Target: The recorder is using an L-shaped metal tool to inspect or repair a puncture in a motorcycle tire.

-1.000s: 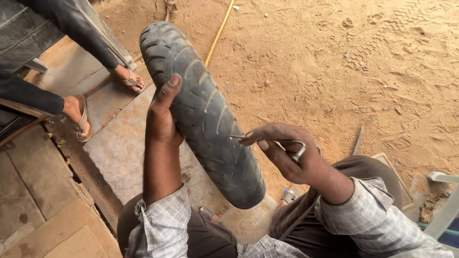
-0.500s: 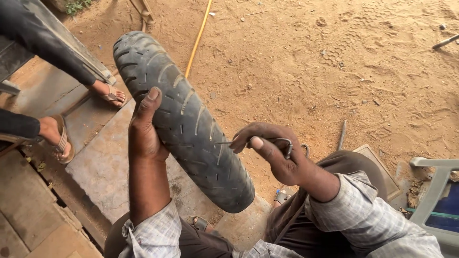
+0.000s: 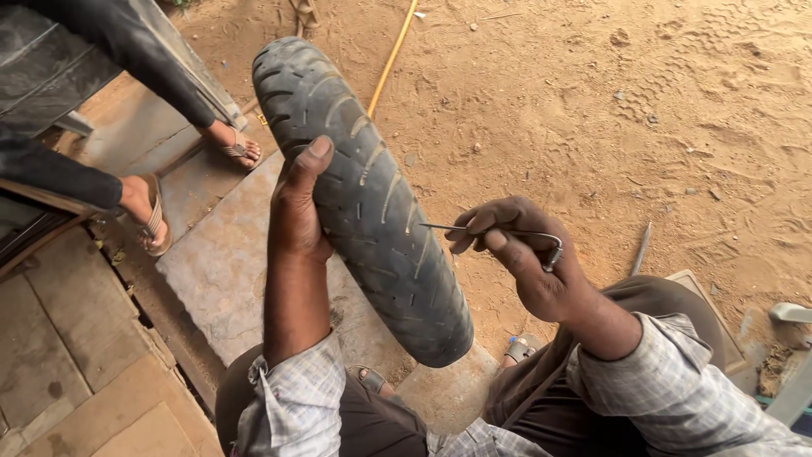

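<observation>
A black, worn motorcycle tyre (image 3: 372, 203) stands upright on edge between my knees, its tread facing me. My left hand (image 3: 298, 207) grips its left side, thumb laid over the tread. My right hand (image 3: 524, 258) holds a thin metal hooked tool (image 3: 507, 233) with a bent end. The tool's pointed tip touches the tread on the tyre's right side.
Another person's feet in sandals (image 3: 152, 216) and dark trouser legs stand at the left on a stone slab (image 3: 211, 262). Sandy ground with tyre tracks spreads to the right, a yellow stick (image 3: 391, 55) and a metal rod (image 3: 641, 247) lying on it. A pale chair part (image 3: 791, 313) shows at the right edge.
The view has shifted slightly. My right hand has brought the tool's tip against the tyre tread. My left hand keeps its grip on the tyre.
</observation>
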